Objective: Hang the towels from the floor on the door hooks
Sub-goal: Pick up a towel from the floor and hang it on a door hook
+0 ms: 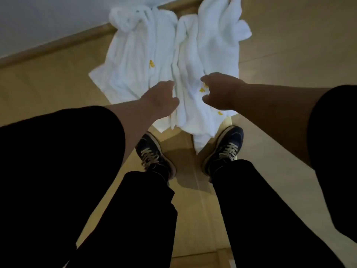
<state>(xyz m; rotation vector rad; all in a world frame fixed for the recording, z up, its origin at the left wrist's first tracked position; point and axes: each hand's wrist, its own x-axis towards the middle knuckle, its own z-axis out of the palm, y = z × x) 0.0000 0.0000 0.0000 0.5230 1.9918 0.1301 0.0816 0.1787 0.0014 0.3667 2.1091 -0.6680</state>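
White towels with small yellow embroidery lie crumpled on the tan tiled floor. One towel [135, 60] lies on the left, a second [191, 74] in the middle, and more white cloth [220, 35] at the upper right. My left hand [161, 98] hangs over the gap between the left and middle towels, fingers loosely curled, holding nothing. My right hand [219, 91] hovers over the middle towel, fingers curled downward with an open gap between thumb and fingers; no cloth is gripped. No door hooks are in view.
A wooden skirting board [58, 44] and a pale wall [48, 16] run along the upper left behind the towels. My two dark-blue shoes [152, 153] [226, 149] stand just short of the towels' near edge. Bare tiles [299, 45] spread to the right.
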